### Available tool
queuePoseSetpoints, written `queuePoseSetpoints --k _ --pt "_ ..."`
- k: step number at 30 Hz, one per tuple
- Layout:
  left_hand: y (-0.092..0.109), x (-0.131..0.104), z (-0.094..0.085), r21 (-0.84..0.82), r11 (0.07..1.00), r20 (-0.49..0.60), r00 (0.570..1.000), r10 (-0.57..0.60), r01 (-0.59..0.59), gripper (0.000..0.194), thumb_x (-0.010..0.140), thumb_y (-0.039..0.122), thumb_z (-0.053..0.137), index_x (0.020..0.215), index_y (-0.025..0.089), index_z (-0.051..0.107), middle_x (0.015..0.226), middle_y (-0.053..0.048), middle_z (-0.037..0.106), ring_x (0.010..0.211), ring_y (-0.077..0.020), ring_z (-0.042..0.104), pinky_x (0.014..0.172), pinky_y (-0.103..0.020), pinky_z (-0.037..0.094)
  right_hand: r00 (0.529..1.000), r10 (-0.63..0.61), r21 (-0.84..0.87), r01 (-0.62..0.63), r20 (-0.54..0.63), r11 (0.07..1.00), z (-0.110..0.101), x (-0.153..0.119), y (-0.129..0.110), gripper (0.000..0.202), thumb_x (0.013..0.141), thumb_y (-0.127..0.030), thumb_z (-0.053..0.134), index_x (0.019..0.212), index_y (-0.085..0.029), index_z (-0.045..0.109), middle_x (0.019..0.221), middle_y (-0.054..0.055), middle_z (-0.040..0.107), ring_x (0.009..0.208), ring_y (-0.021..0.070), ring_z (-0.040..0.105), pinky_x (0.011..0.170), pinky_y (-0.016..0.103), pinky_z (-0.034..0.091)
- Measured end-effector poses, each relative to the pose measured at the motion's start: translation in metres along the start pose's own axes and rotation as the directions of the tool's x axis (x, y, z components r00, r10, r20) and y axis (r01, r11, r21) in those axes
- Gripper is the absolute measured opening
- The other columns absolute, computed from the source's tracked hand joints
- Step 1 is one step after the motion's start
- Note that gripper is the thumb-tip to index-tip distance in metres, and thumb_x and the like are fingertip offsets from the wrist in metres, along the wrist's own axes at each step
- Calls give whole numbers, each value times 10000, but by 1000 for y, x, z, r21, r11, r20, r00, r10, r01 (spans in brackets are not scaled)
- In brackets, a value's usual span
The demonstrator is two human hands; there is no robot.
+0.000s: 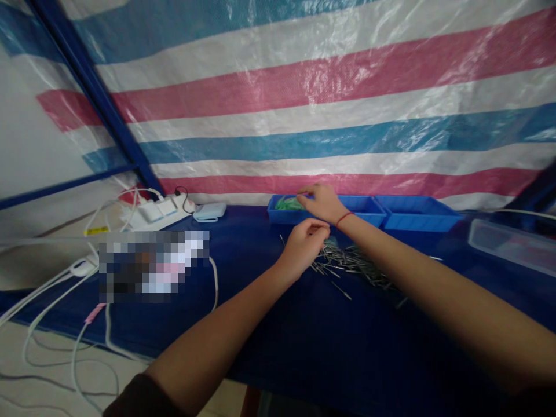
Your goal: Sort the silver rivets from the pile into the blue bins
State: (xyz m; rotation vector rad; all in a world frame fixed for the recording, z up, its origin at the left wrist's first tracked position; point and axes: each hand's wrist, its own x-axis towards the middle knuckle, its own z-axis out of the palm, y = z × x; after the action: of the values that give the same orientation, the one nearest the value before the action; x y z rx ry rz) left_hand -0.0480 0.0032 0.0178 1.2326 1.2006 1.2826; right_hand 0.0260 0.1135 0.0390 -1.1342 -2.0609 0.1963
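My left hand (305, 248) is closed in a pinch at the left edge of a pile of thin metal pins (347, 260). What its fingertips hold, if anything, is too small to make out. My right hand (324, 202) reaches over the left blue bin (284, 217), its index finger and thumb apart with nothing visible between them. Green and clear soft pieces (288, 202) lie in that bin, just left of the right fingertips. The right forearm covers part of the pile. A single pin (341, 291) lies apart in front of it.
Another blue bin (417, 214) adjoins on the right, and a clear plastic container (512, 243) stands at the far right. On the left are a power strip (156, 211) with plugs, a light blue box (209, 212), loose white cables (215, 284) and a blurred-out patch. Striped sheeting hangs behind.
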Motion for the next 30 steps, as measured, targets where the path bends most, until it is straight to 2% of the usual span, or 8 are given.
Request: queuePoseSetpoints --k 3,8,14,16,20,23,26,30 --pt "1 0 0 0 1000 15 1000 13 -13 64 748 147 531 757 155 594 652 21 549 528 -64 471 520 -183 385 999 -15 -61 17 30 998 -29 -19 11 233 776 -238 499 844 -158 707 882 101 699 853 226 607 819 365 446" --pt "-7 1 0 64 996 42 997 61 -64 80 749 181 539 785 153 605 668 16 563 551 -75 491 545 -198 398 938 -42 -107 84 343 991 -73 -73 40 240 741 -219 483 844 -195 699 928 53 691 849 208 614 800 354 456" --pt "-18 5 -4 274 935 83 974 212 -227 147 791 248 517 867 159 605 726 -9 609 647 -126 554 617 -242 438 934 2 -235 88 358 968 -65 -100 47 336 844 -331 439 1060 -192 656 1073 103 661 985 268 585 826 424 428" --pt "-15 3 -6 464 820 111 941 320 -333 153 817 248 491 871 167 609 790 -29 634 754 -158 575 738 -295 452 927 41 -300 79 374 951 -54 -97 41 357 852 -356 431 1104 -211 640 1086 110 646 992 291 572 796 437 419" --pt "-10 -4 -10 813 375 249 848 469 -445 235 839 333 504 1001 210 622 1091 -67 618 1162 -271 430 989 -430 308 929 102 -353 33 356 935 -40 -92 32 327 825 -372 473 1046 -226 665 1080 116 615 998 324 533 754 440 394" --pt "-17 -6 -12 892 240 278 885 374 -382 480 819 503 510 1188 198 547 1305 -108 500 1296 -341 279 1033 -509 225 939 111 -358 14 327 934 -39 -96 29 269 827 -322 468 954 -207 676 1060 113 610 992 314 511 749 424 374" --pt "-26 -4 -14 918 225 286 938 194 -326 645 820 588 447 1302 159 450 1402 -171 385 1295 -387 293 1020 -563 229 945 106 -358 12 308 934 -39 -101 25 232 836 -263 446 891 -194 660 1024 109 625 967 289 513 737 395 356" --pt "-33 1 -15 904 224 353 931 88 -364 671 860 572 368 1361 126 369 1420 -190 358 1302 -382 306 1032 -549 237 957 81 -338 19 279 941 -36 -105 21 201 841 -196 429 848 -192 629 919 81 665 917 254 543 729 364 327"
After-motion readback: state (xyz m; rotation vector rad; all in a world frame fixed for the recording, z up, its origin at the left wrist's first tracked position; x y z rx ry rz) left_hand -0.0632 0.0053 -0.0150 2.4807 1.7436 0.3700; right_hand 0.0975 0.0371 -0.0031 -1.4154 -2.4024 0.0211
